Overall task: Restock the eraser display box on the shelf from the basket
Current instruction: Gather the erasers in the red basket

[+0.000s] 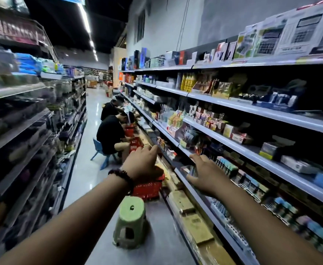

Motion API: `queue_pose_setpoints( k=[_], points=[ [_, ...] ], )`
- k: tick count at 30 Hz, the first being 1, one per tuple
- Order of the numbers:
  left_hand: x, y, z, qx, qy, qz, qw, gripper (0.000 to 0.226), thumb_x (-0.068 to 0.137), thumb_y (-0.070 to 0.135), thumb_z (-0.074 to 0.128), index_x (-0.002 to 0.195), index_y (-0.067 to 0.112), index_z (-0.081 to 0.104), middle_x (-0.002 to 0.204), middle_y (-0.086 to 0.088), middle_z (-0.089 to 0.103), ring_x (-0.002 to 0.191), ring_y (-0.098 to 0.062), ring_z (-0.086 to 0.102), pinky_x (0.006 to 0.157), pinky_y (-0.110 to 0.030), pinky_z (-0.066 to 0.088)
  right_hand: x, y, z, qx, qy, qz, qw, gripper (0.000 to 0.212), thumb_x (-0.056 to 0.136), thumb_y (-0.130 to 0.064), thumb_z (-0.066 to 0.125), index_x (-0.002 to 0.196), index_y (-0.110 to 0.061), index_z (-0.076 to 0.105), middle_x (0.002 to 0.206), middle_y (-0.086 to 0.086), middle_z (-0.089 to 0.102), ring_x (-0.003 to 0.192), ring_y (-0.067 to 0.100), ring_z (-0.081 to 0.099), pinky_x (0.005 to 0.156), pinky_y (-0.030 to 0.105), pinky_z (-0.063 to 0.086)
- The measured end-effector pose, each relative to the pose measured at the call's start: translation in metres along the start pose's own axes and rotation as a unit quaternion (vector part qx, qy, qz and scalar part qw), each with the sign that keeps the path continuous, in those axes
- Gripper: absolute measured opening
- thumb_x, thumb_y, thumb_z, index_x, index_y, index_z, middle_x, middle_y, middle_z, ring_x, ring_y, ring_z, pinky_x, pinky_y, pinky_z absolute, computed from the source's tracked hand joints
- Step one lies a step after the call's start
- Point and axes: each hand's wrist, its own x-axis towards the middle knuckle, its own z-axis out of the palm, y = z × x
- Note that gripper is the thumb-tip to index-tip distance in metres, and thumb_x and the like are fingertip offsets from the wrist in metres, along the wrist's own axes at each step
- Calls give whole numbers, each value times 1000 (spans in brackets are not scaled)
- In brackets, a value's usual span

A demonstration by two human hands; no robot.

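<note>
My left hand [142, 162], with a dark bead bracelet on the wrist, reaches forward with straight fingers. Its fingertips are at the edge of a lower shelf [168, 159] and it holds nothing. Directly below that hand a red basket [147, 189] stands on the floor, its inside hidden by my wrist. My right hand [204, 174] is at the same shelf edge, thumb and fingers curled round a small clear box [191, 170] with striped contents, too blurred to identify. Small stationery packs [225, 166] fill the shelf behind it.
A green plastic stool [131, 220] stands on the floor between my arms. Cardboard boxes [191, 220] line the bottom of the right shelving. Two seated people [111, 134] with red baskets [135, 143] work further down the aisle. More shelving [23, 131] runs along the left.
</note>
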Motion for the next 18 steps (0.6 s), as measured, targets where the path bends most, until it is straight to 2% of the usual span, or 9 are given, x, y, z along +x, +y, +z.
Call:
queue_pose_setpoints(
  k=[6,9,12,18],
  points=[
    [109,-40,28,4,-1,12,1000,67,86,58,67,139,22,45,130,-5,56,116,-27,54,101,-42,47,118,23,34,40,-20,9,999,73,94,-46,62,155,-27,26,155,8,36,135,32,43,108,43,44],
    [159,-60,55,17,-5,16,1000,71,88,58,66,146,26,41,136,-3,53,122,-26,51,104,-41,46,187,35,57,42,-29,1,999,77,93,-48,64,156,-28,24,159,5,32,140,30,40,111,46,42],
    [214,-85,89,10,-22,-2,1000,76,87,59,67,149,29,37,144,-1,50,129,-23,49,108,-41,44,261,45,82,46,-64,-27,997,85,91,-50,66,159,-31,19,162,5,29,145,31,34,116,49,38],
    [343,-134,130,-16,-68,-43,997,75,84,59,70,146,27,43,144,-1,51,129,-22,50,109,-39,45,424,69,112,58,-95,-69,991,83,94,-45,66,160,-26,20,163,6,29,147,31,33,118,47,36]
  ],
)
